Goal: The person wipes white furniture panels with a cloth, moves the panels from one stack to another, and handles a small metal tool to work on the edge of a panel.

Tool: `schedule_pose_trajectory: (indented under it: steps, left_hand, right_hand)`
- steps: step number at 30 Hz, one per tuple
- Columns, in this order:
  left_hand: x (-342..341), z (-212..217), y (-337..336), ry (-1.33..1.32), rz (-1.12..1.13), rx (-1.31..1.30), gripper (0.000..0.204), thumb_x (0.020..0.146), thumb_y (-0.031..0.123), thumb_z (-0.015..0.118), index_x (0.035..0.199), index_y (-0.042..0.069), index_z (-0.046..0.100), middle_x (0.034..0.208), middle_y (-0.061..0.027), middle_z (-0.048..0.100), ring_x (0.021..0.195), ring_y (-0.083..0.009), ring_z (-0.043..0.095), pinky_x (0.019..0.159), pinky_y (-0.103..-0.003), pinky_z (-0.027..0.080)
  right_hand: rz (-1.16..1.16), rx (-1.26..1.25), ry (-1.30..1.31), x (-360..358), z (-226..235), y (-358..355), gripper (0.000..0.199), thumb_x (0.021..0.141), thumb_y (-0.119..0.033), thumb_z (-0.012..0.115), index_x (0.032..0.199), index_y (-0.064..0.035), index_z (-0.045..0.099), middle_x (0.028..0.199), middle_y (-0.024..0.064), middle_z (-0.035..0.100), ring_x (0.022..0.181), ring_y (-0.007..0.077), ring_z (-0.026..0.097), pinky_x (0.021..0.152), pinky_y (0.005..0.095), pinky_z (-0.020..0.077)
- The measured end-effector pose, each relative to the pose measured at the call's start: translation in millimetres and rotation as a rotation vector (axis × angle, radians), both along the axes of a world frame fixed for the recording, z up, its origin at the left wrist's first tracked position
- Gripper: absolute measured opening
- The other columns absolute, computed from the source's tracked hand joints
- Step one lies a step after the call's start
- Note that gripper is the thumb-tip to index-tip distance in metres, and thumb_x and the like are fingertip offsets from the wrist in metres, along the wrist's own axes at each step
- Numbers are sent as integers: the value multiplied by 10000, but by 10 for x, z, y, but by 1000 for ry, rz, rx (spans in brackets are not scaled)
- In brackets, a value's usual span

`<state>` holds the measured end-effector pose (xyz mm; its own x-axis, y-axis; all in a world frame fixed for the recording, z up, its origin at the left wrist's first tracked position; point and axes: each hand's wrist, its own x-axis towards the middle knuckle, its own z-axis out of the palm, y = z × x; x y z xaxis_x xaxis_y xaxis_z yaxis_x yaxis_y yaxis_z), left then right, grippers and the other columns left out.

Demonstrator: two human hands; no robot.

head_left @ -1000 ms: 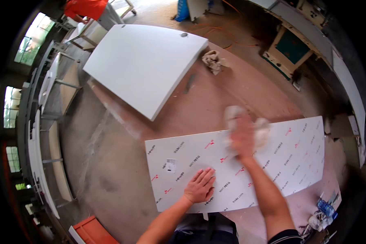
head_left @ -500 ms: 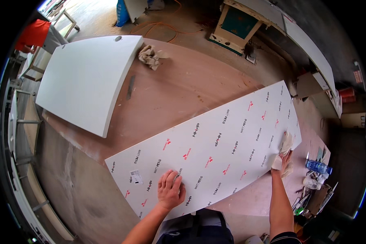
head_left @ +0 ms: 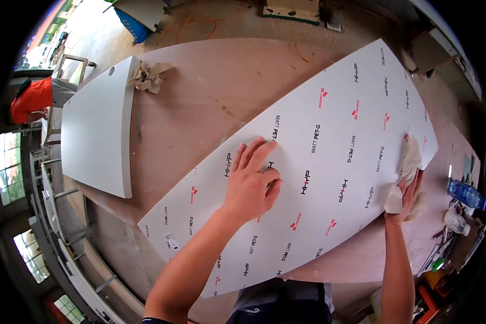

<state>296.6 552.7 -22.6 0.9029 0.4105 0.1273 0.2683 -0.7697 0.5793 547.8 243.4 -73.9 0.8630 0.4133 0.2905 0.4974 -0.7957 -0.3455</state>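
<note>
A large white panel (head_left: 329,156), covered in a film printed with black and red marks, lies at a slant on a pinkish-brown worktable (head_left: 200,108). My left hand (head_left: 252,181) rests on the panel left of its middle, fingers stretched forward and thumb bent, holding nothing. At the panel's right edge, my right hand (head_left: 407,202) presses a crumpled beige cloth (head_left: 411,156) against it. Part of the cloth bulges out on both sides of that hand, and the fingers are partly hidden in it.
A second, thick white panel (head_left: 94,129) lies at the table's left, with another crumpled cloth (head_left: 147,77) by its far corner. A blue bottle (head_left: 466,194) and assorted tools stand at the right edge. Far left is a person in a red top (head_left: 35,100).
My left hand has moved forward and right over the panel, its fingers now stretched out more. My right hand stays at the right edge with the cloth. The whole view has shifted.
</note>
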Motion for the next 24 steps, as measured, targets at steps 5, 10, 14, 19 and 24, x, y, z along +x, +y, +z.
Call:
schedule_pose_trajectory:
  steps: [5, 10, 14, 19, 24]
  left_hand:
    - [41, -15, -6, 2, -4, -15, 48, 736, 43, 674, 701, 62, 647, 1372, -108, 484, 1322, -361, 409, 1099, -539, 284]
    - [71, -29, -46, 0, 3, 13, 74, 723, 0, 625, 668, 43, 601, 1365, -123, 499, 1305, -379, 418, 1093, -548, 276]
    - [62, -75, -32, -13, 15, 33, 100, 719, -13, 607, 651, 40, 556, 1364, -112, 501, 1306, -368, 424, 1089, -559, 280]
    - [32, -126, 8, -54, 21, -28, 99, 718, -9, 612, 680, 55, 547, 1371, -80, 493, 1314, -356, 422, 1077, -587, 286]
    - [50, -70, -34, -10, 42, -98, 86, 704, 11, 608, 661, 63, 555, 1404, -101, 474, 1354, -368, 369, 1116, -559, 194]
  right_hand:
    - [1, 38, 41, 19, 5, 0, 608, 1002, -417, 356, 1465, -25, 332, 1522, 232, 277, 1402, 383, 292, 1135, 444, 243]
    - [23, 5, 22, 5, 35, 11, 614, 1006, -422, 349, 1460, -8, 331, 1518, 248, 272, 1406, 384, 285, 1137, 439, 241]
    - [26, -7, 15, 2, 36, 11, 611, 1009, -422, 343, 1459, -8, 334, 1515, 247, 281, 1406, 382, 287, 1140, 433, 236]
    - [30, 18, 10, 6, 14, 6, 611, 1012, -427, 338, 1455, -7, 339, 1511, 244, 293, 1404, 381, 291, 1139, 430, 238]
    - [33, 9, -7, 35, -33, -31, 610, 1012, -425, 339, 1451, -2, 343, 1510, 241, 297, 1398, 386, 299, 1132, 432, 248]
